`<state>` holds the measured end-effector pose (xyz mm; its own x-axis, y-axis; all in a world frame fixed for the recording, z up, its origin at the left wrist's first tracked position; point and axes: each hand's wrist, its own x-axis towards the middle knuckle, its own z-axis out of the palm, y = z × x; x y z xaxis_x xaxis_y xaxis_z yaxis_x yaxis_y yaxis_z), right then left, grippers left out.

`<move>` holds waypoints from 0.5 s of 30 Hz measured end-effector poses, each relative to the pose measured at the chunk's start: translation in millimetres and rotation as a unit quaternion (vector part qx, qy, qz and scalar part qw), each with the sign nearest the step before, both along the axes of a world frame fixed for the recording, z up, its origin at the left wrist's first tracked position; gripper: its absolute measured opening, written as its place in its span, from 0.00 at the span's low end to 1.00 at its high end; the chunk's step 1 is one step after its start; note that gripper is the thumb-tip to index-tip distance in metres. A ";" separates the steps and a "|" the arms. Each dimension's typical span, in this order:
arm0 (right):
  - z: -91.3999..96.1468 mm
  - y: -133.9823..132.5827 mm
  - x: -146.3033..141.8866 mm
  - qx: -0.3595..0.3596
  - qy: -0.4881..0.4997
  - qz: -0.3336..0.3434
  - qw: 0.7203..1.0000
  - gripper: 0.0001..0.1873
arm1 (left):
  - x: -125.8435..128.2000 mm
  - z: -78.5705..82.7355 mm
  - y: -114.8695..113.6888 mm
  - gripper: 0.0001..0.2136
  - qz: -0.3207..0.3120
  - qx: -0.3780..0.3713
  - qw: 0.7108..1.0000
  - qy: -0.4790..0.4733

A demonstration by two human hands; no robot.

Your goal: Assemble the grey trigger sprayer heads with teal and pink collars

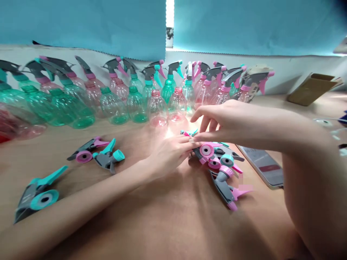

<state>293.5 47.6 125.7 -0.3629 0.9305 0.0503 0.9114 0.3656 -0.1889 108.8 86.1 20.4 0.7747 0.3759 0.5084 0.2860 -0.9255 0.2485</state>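
Observation:
My left hand (173, 153) lies low over the table, back upward, its fingers stretched toward a heap of trigger spray heads. Its fingertips reach the heap's near-left edge; the palm side is hidden. Above them, my right hand (219, 119) arches with bent fingers and thumb apart, and no object shows between them. The right thumb tip is close to the left fingertips. In the heap are a grey spray head with a pink collar (206, 151) and another with a teal collar (227, 160). Nearer lies a grey-and-pink spray head (223, 186). Small pink and teal parts show just beyond my left fingers.
Pink and green clear bottles stand along the wall, some uncapped like the green bottle (137, 106), others with spray heads. Loose spray heads lie at left, including a teal one (40, 196). A phone (261, 168) and an open cardboard box (311, 88) are at right.

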 end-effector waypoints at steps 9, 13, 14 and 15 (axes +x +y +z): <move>-11.8 0.3 -21.5 -0.054 -0.103 0.030 0.993 0.13 | -16.9 -17.1 -23.6 0.12 0.022 -0.009 1.000 -0.018; -18.0 -1.9 -27.8 -0.071 -0.128 0.053 0.988 0.07 | -32.9 -20.2 -45.0 0.17 0.023 -0.049 0.998 0.022; -19.2 -1.9 -29.0 -0.071 -0.128 0.058 0.988 0.07 | -35.8 -20.3 -49.7 0.17 0.019 -0.060 0.997 0.039; -20.2 -1.7 -30.0 -0.069 -0.128 0.061 0.987 0.08 | -37.9 -20.4 -53.8 0.16 0.012 -0.065 0.996 0.053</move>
